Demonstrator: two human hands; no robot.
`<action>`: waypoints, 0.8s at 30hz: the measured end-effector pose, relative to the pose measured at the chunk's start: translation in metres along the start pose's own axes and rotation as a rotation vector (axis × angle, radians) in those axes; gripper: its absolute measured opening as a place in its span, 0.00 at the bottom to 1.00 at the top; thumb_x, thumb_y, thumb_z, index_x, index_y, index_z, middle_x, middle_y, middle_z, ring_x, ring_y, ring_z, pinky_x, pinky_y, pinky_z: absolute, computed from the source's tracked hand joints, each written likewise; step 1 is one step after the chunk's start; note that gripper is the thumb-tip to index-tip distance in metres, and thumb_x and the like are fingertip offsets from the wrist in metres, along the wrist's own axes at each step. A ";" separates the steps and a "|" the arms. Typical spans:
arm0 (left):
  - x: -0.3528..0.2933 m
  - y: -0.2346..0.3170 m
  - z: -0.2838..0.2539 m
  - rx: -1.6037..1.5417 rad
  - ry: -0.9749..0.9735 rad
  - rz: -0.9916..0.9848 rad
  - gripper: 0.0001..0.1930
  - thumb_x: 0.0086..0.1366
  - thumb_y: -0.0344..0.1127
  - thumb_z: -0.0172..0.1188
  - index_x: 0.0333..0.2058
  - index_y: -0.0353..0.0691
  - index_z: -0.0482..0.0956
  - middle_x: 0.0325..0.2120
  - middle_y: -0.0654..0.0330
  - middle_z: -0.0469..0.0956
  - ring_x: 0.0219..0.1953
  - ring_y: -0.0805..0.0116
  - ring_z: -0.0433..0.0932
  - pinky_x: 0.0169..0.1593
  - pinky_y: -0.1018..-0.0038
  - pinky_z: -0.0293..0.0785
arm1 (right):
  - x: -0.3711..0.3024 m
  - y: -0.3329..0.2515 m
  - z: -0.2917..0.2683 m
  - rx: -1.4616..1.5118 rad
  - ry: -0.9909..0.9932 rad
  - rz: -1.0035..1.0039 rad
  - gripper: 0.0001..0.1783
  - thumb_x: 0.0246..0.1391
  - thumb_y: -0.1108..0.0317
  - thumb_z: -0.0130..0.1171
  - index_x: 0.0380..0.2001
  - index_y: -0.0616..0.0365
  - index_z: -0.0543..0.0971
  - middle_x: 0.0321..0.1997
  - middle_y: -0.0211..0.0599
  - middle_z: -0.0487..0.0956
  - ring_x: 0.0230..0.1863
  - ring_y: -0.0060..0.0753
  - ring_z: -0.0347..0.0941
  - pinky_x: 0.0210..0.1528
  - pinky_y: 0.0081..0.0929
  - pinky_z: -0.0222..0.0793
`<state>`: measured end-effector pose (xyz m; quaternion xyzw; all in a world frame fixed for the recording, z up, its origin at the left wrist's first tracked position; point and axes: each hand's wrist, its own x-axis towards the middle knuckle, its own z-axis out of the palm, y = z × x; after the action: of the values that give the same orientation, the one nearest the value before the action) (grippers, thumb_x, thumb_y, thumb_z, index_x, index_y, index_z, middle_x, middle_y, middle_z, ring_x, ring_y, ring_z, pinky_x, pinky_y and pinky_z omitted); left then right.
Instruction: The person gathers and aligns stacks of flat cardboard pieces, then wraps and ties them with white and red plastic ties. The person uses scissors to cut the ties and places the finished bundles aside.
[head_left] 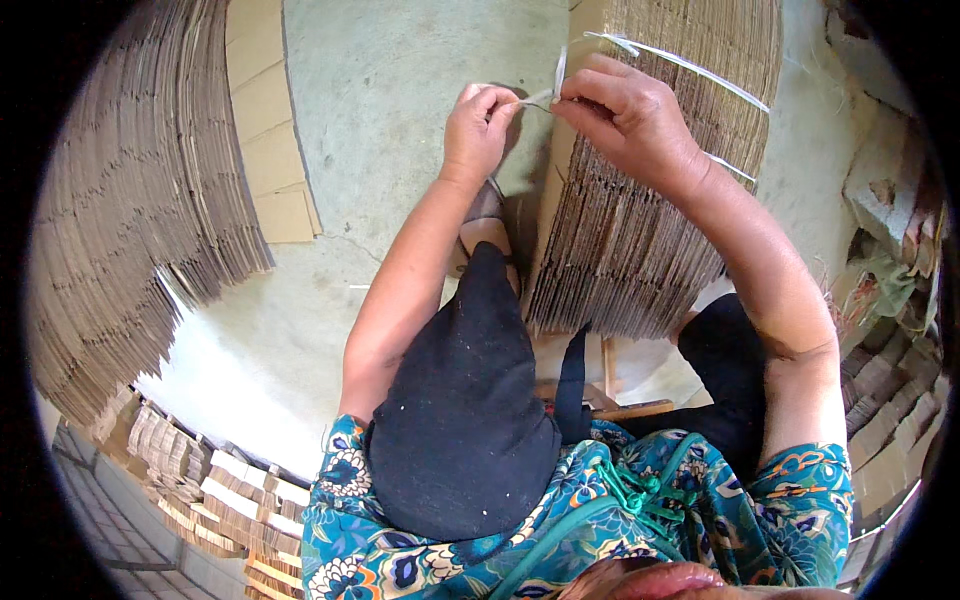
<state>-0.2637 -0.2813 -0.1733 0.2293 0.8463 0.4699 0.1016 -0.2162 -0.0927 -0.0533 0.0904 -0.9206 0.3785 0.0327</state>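
Head view shows us white cord [700, 71] already across the cardboard stack [640, 210] at upper right, our left hand [480, 125] and right hand [635, 115] pinched closed on a strand [540, 98] beside it, tying, we judge, unfinished.

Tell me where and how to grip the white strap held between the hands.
The white strap is probably best pinched from above, on its short stretch between the left hand and right hand: it is thin and appears clear of the cardboard stack there.
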 end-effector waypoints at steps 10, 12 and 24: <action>-0.002 0.040 0.000 -0.944 -0.206 -0.580 0.03 0.62 0.30 0.52 0.34 0.39 0.73 0.24 0.67 0.74 0.22 0.82 0.66 0.25 0.85 0.63 | -0.015 0.014 0.023 0.033 -0.006 0.027 0.06 0.46 0.68 0.59 0.28 0.56 0.75 0.26 0.37 0.72 0.29 0.42 0.72 0.31 0.32 0.68; -0.001 0.044 0.003 -1.072 -0.223 -0.663 0.04 0.63 0.29 0.52 0.35 0.38 0.73 0.25 0.67 0.74 0.22 0.82 0.67 0.25 0.85 0.63 | -0.014 0.009 0.024 0.034 -0.030 0.035 0.07 0.44 0.66 0.60 0.28 0.54 0.77 0.28 0.36 0.73 0.33 0.42 0.73 0.34 0.33 0.69; -0.009 0.033 0.016 -1.401 -0.472 -0.555 0.08 0.64 0.30 0.50 0.38 0.38 0.76 0.34 0.62 0.76 0.36 0.74 0.72 0.39 0.77 0.69 | -0.004 0.032 0.043 -0.036 0.089 -0.013 0.10 0.47 0.66 0.61 0.35 0.52 0.81 0.46 0.35 0.76 0.45 0.34 0.72 0.46 0.30 0.68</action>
<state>-0.2397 -0.2591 -0.1548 -0.0143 0.3354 0.7901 0.5129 -0.2180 -0.1004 -0.1065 0.0790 -0.9243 0.3651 0.0777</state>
